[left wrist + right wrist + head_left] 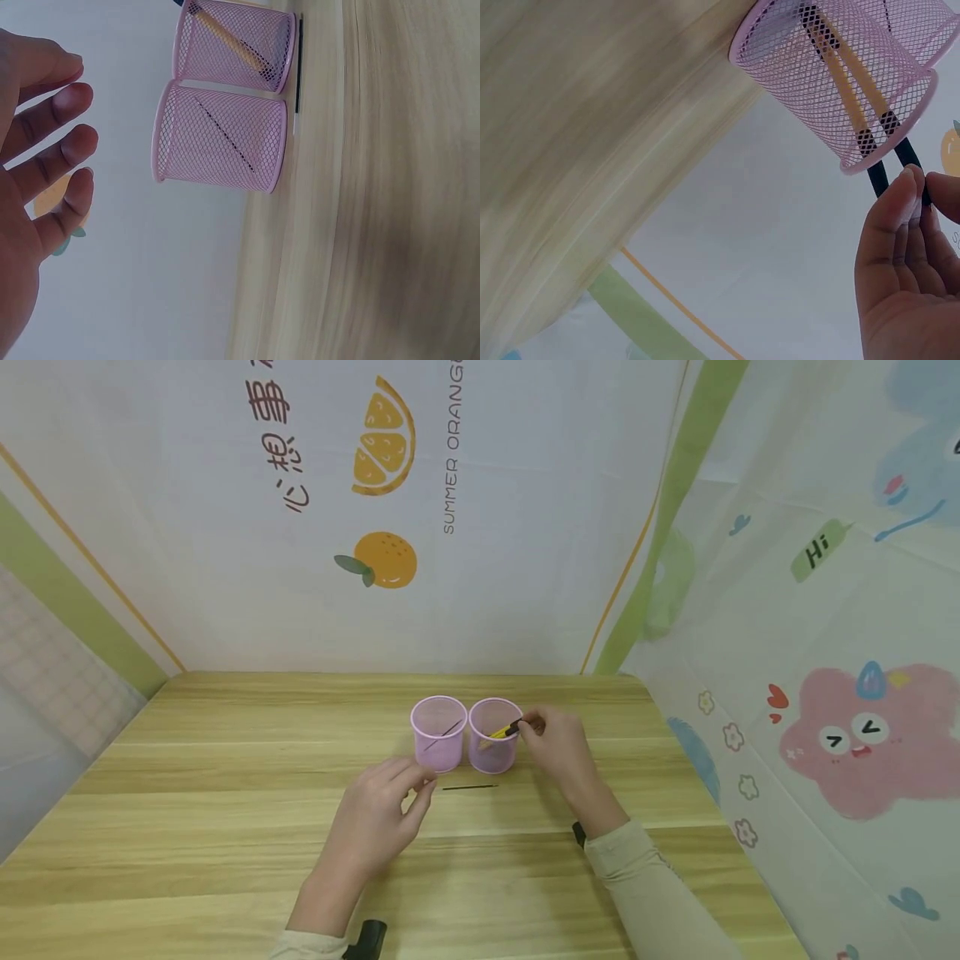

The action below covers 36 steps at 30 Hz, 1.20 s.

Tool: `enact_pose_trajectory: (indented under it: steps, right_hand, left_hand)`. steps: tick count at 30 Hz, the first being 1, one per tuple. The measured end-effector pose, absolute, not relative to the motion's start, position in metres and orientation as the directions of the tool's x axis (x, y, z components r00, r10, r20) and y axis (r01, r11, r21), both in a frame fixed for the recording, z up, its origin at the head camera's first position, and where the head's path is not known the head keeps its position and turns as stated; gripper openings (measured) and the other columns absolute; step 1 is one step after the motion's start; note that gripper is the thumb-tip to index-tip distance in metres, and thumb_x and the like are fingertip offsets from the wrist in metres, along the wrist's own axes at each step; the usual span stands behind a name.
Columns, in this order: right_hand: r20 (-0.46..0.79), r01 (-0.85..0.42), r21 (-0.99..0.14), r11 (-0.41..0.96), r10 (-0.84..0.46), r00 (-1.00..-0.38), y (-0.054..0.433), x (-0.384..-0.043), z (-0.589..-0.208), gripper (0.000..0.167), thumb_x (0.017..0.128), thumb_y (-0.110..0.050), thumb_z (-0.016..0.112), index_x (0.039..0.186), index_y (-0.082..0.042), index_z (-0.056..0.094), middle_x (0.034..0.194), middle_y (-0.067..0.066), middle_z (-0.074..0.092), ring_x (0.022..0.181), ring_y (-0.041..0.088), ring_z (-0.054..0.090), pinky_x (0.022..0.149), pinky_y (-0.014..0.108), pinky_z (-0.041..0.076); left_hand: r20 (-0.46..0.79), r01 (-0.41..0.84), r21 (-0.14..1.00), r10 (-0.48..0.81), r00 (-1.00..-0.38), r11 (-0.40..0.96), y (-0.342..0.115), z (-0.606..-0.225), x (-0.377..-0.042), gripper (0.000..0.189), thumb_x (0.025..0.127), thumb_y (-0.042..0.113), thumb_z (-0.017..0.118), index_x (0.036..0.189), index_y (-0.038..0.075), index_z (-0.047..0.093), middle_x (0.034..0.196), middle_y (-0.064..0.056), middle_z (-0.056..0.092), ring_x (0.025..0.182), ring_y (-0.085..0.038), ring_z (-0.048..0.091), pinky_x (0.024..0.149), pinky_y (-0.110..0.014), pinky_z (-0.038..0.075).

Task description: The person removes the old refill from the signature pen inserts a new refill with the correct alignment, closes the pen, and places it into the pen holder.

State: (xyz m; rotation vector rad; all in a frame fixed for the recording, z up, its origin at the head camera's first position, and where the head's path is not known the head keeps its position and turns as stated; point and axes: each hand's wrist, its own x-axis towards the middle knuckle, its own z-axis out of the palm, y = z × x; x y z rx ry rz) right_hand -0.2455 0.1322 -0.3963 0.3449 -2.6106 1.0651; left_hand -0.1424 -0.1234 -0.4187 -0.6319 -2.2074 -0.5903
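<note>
Two pink mesh pen cups stand side by side on the table. My right hand [558,747] pinches the black end of a yellow pen [907,152], which leans inside the right cup [492,762]. A second yellow pen [877,178] with a black end leans beside it in the same cup. Inside the left cup [438,757] a thin black stick [225,135] like a pen refill lies slanted. Another such thin stick [468,787] lies on the table in front of the cups. Near its left end, my left hand [378,810] holds nothing, its fingers loosely bent.
The wood-grain table [187,793] ends at a white cloth backdrop [510,610] printed with oranges. A patterned cloth [750,635] hangs along the right side. Black straps show at both wrists, by the pale sleeves [652,893].
</note>
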Motion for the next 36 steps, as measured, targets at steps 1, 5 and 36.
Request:
enact_pose_trajectory:
  steps: [1,5,36]
  right_hand:
    - [0.362,-0.33,-0.638,0.696,-0.108,-0.926,0.132,-0.245,-0.396,0.01,0.096,-0.009,0.074,0.1,-0.001,0.079,0.087,0.011,0.079,0.078,0.022,0.072,0.069,0.034,0.059]
    - [0.357,-0.326,-0.642,0.694,-0.106,-0.928,0.132,-0.242,-0.393,0.011,0.097,-0.009,0.073,0.101,0.0,0.078,0.087,0.011,0.078,0.076,0.02,0.07,0.067,0.031,0.057]
    - [0.506,-0.433,-0.769,0.47,0.033,-0.862,0.144,-0.189,-0.357,0.004,0.098,-0.003,0.074,0.097,0.0,0.077,0.084,0.013,0.077,0.073,0.021,0.072,0.066,0.019,0.058]
  left_hand:
    - [0.764,0.602,0.214,0.252,-0.594,0.769,-0.123,-0.419,-0.143,0.011,0.086,0.007,0.082,0.091,0.014,0.076,0.086,0.005,0.073,0.073,-0.01,0.063,0.066,-0.031,0.055]
    - [0.771,0.611,0.215,0.252,-0.585,0.762,-0.123,-0.418,-0.143,0.013,0.085,0.005,0.083,0.089,0.014,0.075,0.083,0.005,0.071,0.07,-0.011,0.062,0.063,-0.028,0.053]
    - [0.604,0.444,0.442,0.108,-0.79,0.779,-0.114,-0.407,-0.148,0.016,0.096,0.016,0.08,0.111,0.016,0.076,0.102,0.004,0.076,0.084,-0.014,0.07,0.068,-0.029,0.057]
